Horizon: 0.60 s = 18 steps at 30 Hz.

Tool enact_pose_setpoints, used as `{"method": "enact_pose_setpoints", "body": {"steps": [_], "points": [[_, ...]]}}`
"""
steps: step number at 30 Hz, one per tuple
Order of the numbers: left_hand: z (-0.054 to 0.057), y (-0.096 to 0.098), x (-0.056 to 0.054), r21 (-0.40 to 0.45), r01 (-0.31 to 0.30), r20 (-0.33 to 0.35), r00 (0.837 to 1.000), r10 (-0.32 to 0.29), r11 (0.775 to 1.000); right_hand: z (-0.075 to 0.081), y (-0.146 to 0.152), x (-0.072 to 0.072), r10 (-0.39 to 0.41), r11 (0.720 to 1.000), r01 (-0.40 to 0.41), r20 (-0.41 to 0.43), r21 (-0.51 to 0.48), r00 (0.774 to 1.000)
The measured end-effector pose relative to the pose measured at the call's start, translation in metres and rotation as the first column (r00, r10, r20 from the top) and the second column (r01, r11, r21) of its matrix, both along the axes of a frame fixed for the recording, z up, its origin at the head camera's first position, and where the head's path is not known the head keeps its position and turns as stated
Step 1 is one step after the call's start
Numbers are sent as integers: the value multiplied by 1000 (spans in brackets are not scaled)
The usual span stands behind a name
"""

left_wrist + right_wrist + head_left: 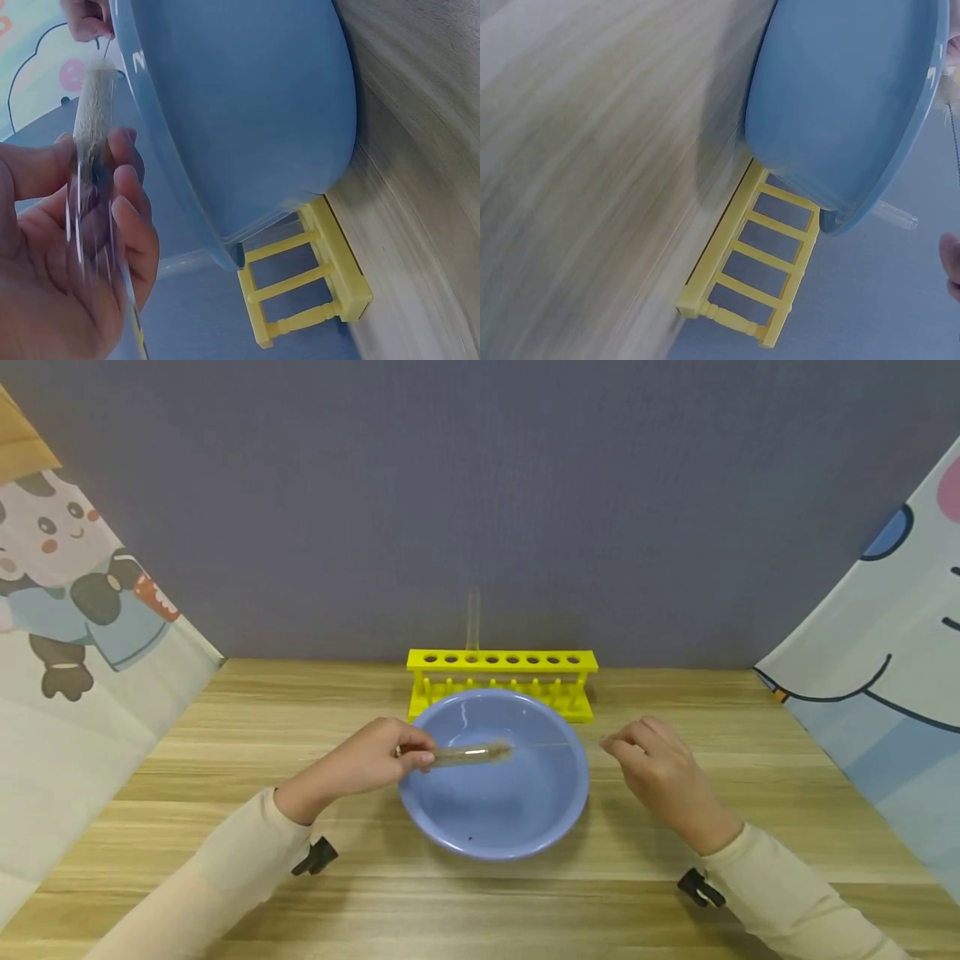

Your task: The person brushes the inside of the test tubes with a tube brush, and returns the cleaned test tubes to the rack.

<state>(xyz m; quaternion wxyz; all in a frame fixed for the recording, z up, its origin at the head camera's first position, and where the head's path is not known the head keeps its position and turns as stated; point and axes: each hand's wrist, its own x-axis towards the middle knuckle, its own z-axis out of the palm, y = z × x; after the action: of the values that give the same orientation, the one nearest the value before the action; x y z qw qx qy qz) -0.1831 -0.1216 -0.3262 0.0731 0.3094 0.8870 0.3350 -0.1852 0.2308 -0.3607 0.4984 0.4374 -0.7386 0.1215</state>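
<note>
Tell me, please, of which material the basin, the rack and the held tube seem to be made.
Basin: probably plastic, glossy; highlights on its blue rim.
Rack: likely plastic, smooth; its yellow is uniform throughout.
Held tube: glass or clear plastic, shiny; a bright streak runs along it and bristles show through.

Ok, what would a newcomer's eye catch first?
Probably the round, glossy blue basin in the middle, with the yellow, holed rack behind it. Over the basin, the left hand holds a clear cylindrical tube, a pale-bristled wire brush at its mouth; the right hand pinches the wire.
</note>
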Motion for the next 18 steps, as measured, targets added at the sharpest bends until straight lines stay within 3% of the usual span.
{"method": "enact_pose_setpoints", "body": {"steps": [7, 11, 15, 18], "points": [[-2, 6, 5, -44, -61, -88, 994, 57, 997, -1, -1, 1, 25, 1000, -24, 87, -11, 996], [-4, 9, 8, -71, -100, -193, 978, 84, 992, 0, -1, 2, 49, 999, -48, 162, -8, 986], [-6, 11, 10, -81, -108, -319, 945, 77, 991, 4, -2, 5, 51, 998, -55, 246, 12, 968], [-7, 12, 10, -86, -111, -421, 905, 65, 990, 7, -3, 6, 34, 999, -43, 267, 28, 963]]}}
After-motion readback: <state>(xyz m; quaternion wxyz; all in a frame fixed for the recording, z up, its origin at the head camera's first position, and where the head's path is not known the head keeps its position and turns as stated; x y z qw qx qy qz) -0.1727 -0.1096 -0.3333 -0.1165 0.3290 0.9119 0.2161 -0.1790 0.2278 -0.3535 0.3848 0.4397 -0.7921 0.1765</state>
